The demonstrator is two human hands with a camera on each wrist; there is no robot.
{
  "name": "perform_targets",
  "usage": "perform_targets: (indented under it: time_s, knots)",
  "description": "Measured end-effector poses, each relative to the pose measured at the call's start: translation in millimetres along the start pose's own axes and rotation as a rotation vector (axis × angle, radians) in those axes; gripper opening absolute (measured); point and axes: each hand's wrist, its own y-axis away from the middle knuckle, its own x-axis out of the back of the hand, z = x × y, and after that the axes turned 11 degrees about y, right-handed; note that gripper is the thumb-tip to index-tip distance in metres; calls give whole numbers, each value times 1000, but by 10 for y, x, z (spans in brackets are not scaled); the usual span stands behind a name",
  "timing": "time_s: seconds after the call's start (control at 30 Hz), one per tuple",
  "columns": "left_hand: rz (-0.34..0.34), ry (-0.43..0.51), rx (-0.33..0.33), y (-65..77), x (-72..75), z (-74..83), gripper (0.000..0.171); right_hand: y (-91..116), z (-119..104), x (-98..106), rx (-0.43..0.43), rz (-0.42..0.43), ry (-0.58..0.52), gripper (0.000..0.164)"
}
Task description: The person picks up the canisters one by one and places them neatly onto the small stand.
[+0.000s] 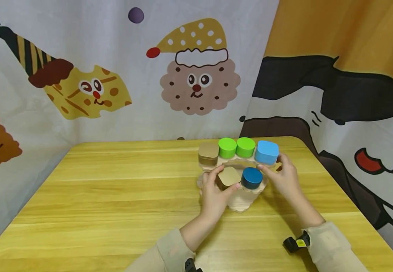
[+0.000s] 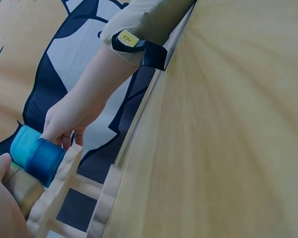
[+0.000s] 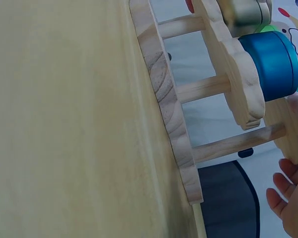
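Note:
A tiered wooden stand [image 1: 240,200] with wavy-edged shelves stands on the table and carries several small metallic and coloured tins. My left hand [image 1: 213,198] grips the pale gold tin [image 1: 229,176] on the lower shelf, thumb at its front and fingers at its left side. Beside that tin sits a dark blue round tin [image 1: 252,178]. At the upper shelf's right end my right hand [image 1: 286,177] holds the light blue square tin [image 1: 267,152] between thumb and index finger. Its other fingers [image 3: 283,186] hang loosely curled near the shelf edge in the right wrist view.
Two bright green round tins [image 1: 227,147] and a darker gold square tin [image 1: 208,154] stand along the upper shelf. The wooden table [image 1: 108,204] reaches back to a printed cloth [image 1: 115,45]. Wooden posts [image 3: 203,89] join the shelves to the base.

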Motion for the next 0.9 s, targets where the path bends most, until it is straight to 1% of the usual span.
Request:
perform_targets:
  time_s: [0.1, 0.27, 0.43, 0.53, 0.63, 0.77, 0.9]
  knots:
    - [-27, 37, 12, -3, 26, 32, 67, -4, -9, 22, -3, -17, 3, 65]
    - [-90, 37, 41, 10, 92, 91, 65, 22, 2, 81, 13, -48, 17, 67]
    - [-179, 49, 86, 46, 225, 160, 63, 98, 32, 210, 18, -70, 23, 71]
    - [-224, 61, 126, 59, 359, 196, 62, 132, 58, 309, 23, -84, 42, 70]
    - [-255, 41, 146, 61, 518, 231, 61, 158, 95, 399, 36, -99, 76, 66]
    - [-282, -2, 128, 36, 743, 254, 57, 169, 152, 497, 68, -103, 130, 57]
    - [-280, -69, 92, -17, 985, 268, 51, 155, 199, 585, 92, -124, 172, 53]
